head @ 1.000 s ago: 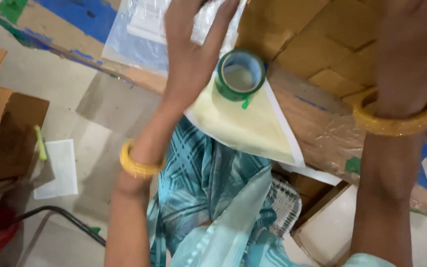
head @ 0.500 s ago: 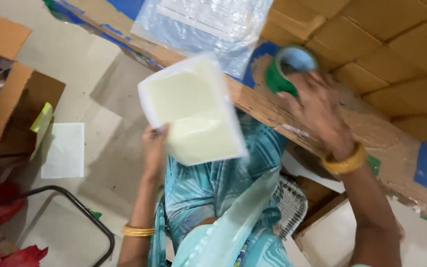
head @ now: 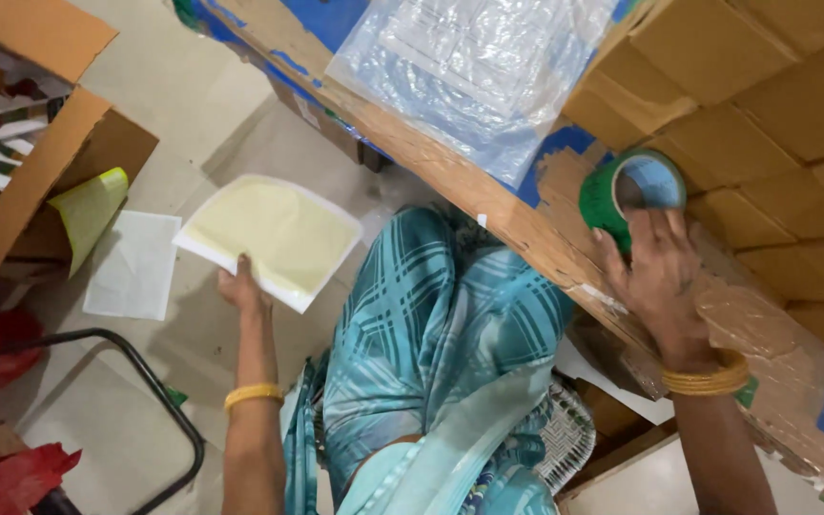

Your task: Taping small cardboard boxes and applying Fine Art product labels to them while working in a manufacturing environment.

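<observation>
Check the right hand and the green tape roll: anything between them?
Nothing visible. The right hand is already on the green tape roll, fingers against its lower rim, on the cardboard-covered table. The left hand is off to the side, holding a pale yellow sheet.

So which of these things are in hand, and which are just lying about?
In hand:
- pale yellow sheet, held by left hand
- green tape roll, under right hand

Lying about:
- clear plastic bag
- white paper on the floor
- open cardboard box
</observation>
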